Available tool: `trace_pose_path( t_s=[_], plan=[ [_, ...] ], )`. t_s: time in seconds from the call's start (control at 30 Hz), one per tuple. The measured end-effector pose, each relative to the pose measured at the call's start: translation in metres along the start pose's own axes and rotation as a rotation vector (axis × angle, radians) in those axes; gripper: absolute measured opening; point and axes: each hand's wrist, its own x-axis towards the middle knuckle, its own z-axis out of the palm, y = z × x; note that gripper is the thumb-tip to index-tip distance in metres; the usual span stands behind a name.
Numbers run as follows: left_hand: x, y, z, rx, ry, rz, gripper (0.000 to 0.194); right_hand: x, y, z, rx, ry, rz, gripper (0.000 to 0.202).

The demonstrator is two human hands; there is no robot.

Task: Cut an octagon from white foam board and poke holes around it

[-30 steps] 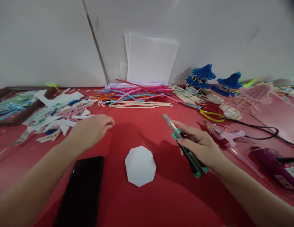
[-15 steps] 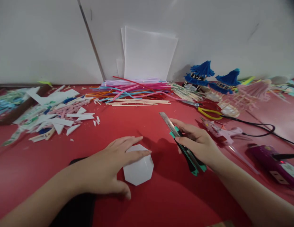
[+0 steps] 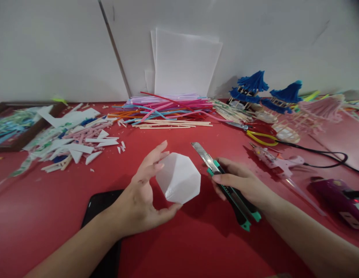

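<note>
Between the thumb and fingers of my left hand (image 3: 149,185) is a white eight-sided piece (image 3: 181,179), gripped at its edges and lifted off the red table (image 3: 167,247). One part of its face looks more shaded than the rest. My right hand (image 3: 244,183) is wrapped round a black and green utility knife (image 3: 225,181). The knife's metal blade is out and points up and to the left, apart from the white piece. Beneath my left forearm lies a black phone-like slab (image 3: 101,204), partly covered.
White offcuts (image 3: 78,148) and a framed tray (image 3: 37,133) lie left. Coloured pipe cleaners (image 3: 170,106) and wooden sticks (image 3: 173,124) line the wall under white sheets (image 3: 186,63). At right are yellow-handled pliers (image 3: 260,138), a glue gun (image 3: 279,162), a purple power strip (image 3: 338,197) and small blue-roofed models (image 3: 248,87).
My left hand has taken hold of the white piece, which lay on the table, and raised and tilted it. The knife stays in my right hand, nearly where it was.
</note>
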Motion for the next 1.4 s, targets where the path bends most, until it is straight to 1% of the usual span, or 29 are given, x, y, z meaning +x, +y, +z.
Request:
trace_pose_path(
  t_s=[0.03,0.1,0.23,0.3,0.33,0.37,0.43,0.47,0.53,0.6,0.67,0.7,0.83,0.93,1.03,1.13,1.23,1.3,1.4],
  plan=[
    [0.000,0.000,0.000,-0.007,0.005,0.014,0.095,-0.001,0.001,0.004,0.042,-0.026,0.005,0.038],
    [0.000,-0.001,0.000,-0.004,-0.017,0.051,0.100,-0.003,0.003,0.012,0.091,-0.023,-0.007,0.037],
    [0.000,-0.001,-0.001,-0.021,-0.126,0.169,0.100,-0.008,0.006,0.025,0.021,0.036,0.003,0.040],
    [0.000,0.000,-0.002,-0.023,-0.126,0.183,0.102,-0.008,0.008,0.026,0.002,0.089,0.015,0.039],
    [0.000,0.001,-0.002,-0.019,-0.105,0.156,0.105,-0.007,0.009,0.026,0.008,0.117,0.015,0.038],
    [-0.001,0.001,-0.002,-0.016,-0.082,0.105,0.106,-0.006,0.010,0.026,0.024,0.140,0.011,0.037],
    [-0.001,-0.001,-0.005,-0.034,-0.064,-0.059,0.104,-0.004,0.011,0.025,0.076,0.175,-0.002,0.037],
    [0.000,-0.003,-0.007,-0.063,-0.079,-0.155,0.098,-0.003,0.011,0.024,0.105,0.187,-0.010,0.038],
    [0.001,-0.007,-0.011,-0.154,-0.140,-0.347,0.078,-0.001,0.011,0.023,0.141,0.192,-0.022,0.040],
    [0.002,-0.010,-0.014,-0.223,-0.178,-0.509,0.062,-0.001,0.011,0.023,0.136,0.180,-0.029,0.039],
    [0.003,-0.010,-0.015,-0.242,-0.174,-0.627,0.056,-0.001,0.010,0.023,0.109,0.158,-0.028,0.037],
    [0.004,-0.010,-0.015,-0.251,-0.165,-0.658,0.055,-0.002,0.010,0.023,0.095,0.145,-0.025,0.037],
    [0.006,-0.009,-0.014,-0.325,-0.094,-0.640,0.047,-0.002,0.009,0.020,0.075,0.122,-0.004,0.036],
    [0.008,-0.009,-0.014,-0.350,-0.043,-0.640,0.041,0.001,0.008,0.016,0.101,0.171,0.009,0.039],
    [0.010,-0.008,-0.013,-0.342,0.025,-0.639,0.037,0.003,0.008,0.012,0.135,0.193,-0.018,0.041],
    [0.010,-0.008,-0.012,-0.239,0.157,-0.651,0.037,0.005,0.008,0.011,0.144,0.209,-0.044,0.038],
    [0.009,-0.010,-0.010,-0.194,0.305,-0.714,0.042,0.006,0.007,0.010,0.147,0.223,-0.030,0.038],
    [0.008,-0.014,-0.010,-0.252,0.398,-0.764,0.044,0.006,0.006,0.009,0.157,0.234,-0.027,0.040],
    [0.008,-0.019,-0.011,-0.432,0.516,-0.844,0.042,0.009,0.007,0.005,0.182,0.260,-0.047,0.040]
  ],
)
